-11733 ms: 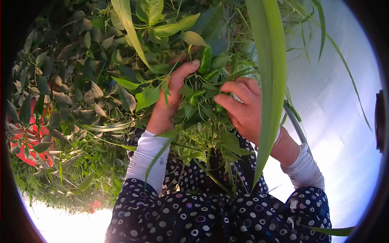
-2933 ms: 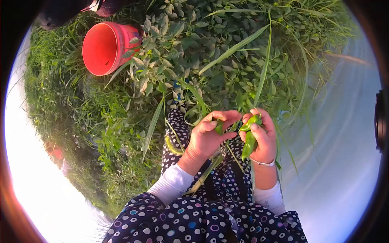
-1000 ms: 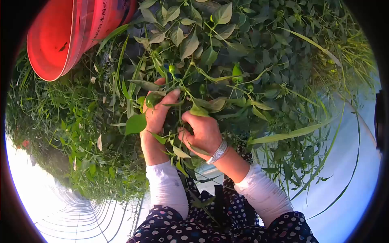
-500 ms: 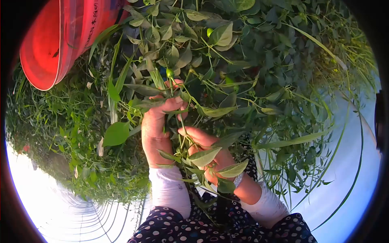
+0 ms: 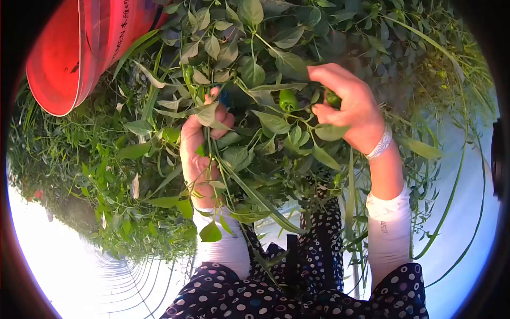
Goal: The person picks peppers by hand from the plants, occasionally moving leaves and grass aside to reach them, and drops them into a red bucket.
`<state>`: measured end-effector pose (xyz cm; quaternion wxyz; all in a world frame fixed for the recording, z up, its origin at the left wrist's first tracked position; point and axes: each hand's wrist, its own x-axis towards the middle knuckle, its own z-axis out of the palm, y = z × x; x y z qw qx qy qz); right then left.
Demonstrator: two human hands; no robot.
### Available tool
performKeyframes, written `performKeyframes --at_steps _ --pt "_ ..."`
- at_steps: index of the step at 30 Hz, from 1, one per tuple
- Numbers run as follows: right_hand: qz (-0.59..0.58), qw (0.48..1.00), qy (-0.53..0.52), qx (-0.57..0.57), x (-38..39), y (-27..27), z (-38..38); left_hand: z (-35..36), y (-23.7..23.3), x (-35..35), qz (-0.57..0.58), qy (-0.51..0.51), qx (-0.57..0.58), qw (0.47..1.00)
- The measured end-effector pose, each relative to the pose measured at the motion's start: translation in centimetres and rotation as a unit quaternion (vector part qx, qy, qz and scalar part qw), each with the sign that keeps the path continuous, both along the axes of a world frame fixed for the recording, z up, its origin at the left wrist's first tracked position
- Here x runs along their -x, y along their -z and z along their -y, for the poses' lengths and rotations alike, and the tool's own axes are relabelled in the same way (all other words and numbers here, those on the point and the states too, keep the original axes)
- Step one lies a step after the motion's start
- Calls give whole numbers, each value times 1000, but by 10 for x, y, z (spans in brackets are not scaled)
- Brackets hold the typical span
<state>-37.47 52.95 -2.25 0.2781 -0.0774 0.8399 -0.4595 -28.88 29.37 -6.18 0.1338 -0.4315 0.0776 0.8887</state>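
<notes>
My left hand point(image 5: 204, 141) is closed round thin green stems of a leafy pepper plant, with leaves partly over its fingers. To the right, my right hand point(image 5: 353, 109) is raised among the leaves with thumb and index finger apart. A dark green pepper point(image 5: 333, 99) lies in the curl of its fingers, partly hidden. Another green pepper point(image 5: 288, 100) hangs between the two hands, touched by neither. A slim light green pepper point(image 5: 188, 74) shows just above my left hand.
A red bucket point(image 5: 56, 64) lies tilted at the upper left, its mouth facing left. Dense foliage point(image 5: 106, 159) surrounds the hands, and long grass blades point(image 5: 446, 212) arch down on the right. Pale sheeting point(image 5: 457, 154) shows beyond.
My right hand has moved up and to the right, away from my left hand, and now has a pepper within its fingers. The plant's stems and leaves have shifted; my left hand still grips stems.
</notes>
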Motion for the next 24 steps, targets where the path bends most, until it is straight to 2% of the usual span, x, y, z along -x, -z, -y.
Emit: performKeyframes --at_steps 1,3,5,6,8,11,16,19,20,23,24 --pt "-9 996 -86 10 -1 6 8 -1 -2 2 -3 33 29 999" --pt "80 977 -195 29 -6 -1 20 -9 -13 7 -17 37 25 999" --pt "73 989 -128 32 -31 -6 39 -36 -50 29 164 89 222 957" --pt "60 995 -73 42 -51 -11 60 -38 -43 18 82 112 240 961" --pt "96 993 -34 57 -62 -22 78 -29 -32 12 2 106 192 976" --pt "87 996 3 32 -73 -28 98 -24 -30 11 29 67 142 987" --pt "95 995 37 11 -87 -36 102 -15 -4 -1 -57 -15 -16 998" --pt "133 991 10 15 -92 -51 97 -16 -23 10 -67 -2 36 997" --pt "139 988 56 36 -92 -54 95 -12 -22 11 -54 35 56 996" --pt "153 985 64 48 -83 -60 82 -13 -22 11 -71 32 61 995" --pt "126 990 54 46 -88 -56 82 -17 -22 9 -63 14 54 996"
